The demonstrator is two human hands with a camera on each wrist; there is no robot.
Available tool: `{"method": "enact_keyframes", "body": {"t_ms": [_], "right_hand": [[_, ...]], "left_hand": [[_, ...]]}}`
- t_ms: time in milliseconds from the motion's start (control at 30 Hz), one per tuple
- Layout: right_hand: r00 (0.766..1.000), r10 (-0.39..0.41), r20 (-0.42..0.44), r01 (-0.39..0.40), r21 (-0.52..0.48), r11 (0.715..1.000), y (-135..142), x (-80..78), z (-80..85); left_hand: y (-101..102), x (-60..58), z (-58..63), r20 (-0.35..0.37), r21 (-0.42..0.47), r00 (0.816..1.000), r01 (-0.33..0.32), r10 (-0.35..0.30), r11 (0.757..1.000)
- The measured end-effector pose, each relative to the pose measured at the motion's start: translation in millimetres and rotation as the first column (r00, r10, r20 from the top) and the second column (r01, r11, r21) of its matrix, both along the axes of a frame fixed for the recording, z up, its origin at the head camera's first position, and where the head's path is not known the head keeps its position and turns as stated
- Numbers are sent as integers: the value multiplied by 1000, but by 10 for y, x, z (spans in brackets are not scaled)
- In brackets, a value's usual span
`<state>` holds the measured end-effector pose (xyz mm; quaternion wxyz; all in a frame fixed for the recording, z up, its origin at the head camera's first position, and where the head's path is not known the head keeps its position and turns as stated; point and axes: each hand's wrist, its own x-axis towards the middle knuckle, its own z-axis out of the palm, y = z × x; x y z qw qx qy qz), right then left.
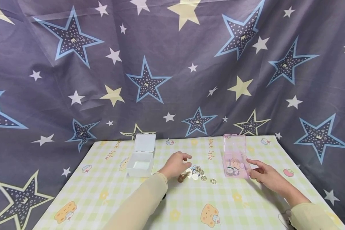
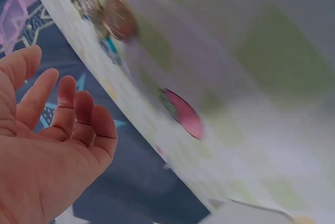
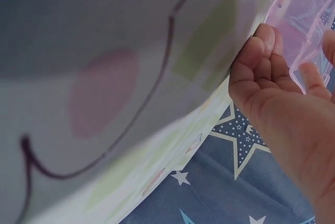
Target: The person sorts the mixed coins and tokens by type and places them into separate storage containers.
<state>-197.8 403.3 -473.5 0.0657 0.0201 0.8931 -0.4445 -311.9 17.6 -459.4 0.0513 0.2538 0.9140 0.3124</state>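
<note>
Starry cloth [image 1: 172,67] hangs behind the far edge of the table [image 1: 233,214]. Coins [image 1: 195,176] loose mid-table: thin, stiff, likely slippery; pinch by rims. My left hand [image 1: 176,164] is just beside them, fingers loosely bent, holding nothing. My right hand [image 1: 265,177] touches pink box [image 1: 241,174], toward far right corner; can't tell if gripping. Looks light, crackable; take it low. White box [image 1: 138,173] toward far left corner.

The backdrop curtain [image 1: 161,38] is showing dark greyish purple, bearing white and yellow stars and larger dotted stars outlined in blue or pale yellow. The tablecloth [image 1: 89,185] is displaying a pale green-and-white check with yellow flowers, tan bears and orange lettering. One hinged box [image 1: 138,173] is presenting plain white, the pink hinged box [image 1: 241,175] a translucent tint. The coins [image 1: 199,171] are gleaming gold, one appearing coppery.
</note>
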Motion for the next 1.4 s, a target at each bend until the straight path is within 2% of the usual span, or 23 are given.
{"method": "enact_keyframes", "body": {"t_ms": [167,367,600,900,1233,1400], "right_hand": [[1000,-3,5,3,5,1000,0,-15,12],[1000,9,-10,-9,6,1000,-3,-14,31],[1000,9,-7,-8,5,1000,-20,-11,24],[1000,-2,2,2,-5,1000,-23,-5,11],[1000,-8,18,8,0,1000,-7,7,4],[1000,6,7,-6,-10,1000,-5,15,8]], "left_hand": [[-169,-30,-57,-38,-55,999,-25,22,998],[-233,-44,-115,-65,-120,997,-41,33,992],[-172,-19,-132,-33,-161,999,-42,37,986],[-90,-39,-156,-87,-269,995,-69,47,961],[-46,-63,-210,-83,-328,996,-64,39,943],[-34,-87,-239,-105,-349,994,-67,33,935]]}}
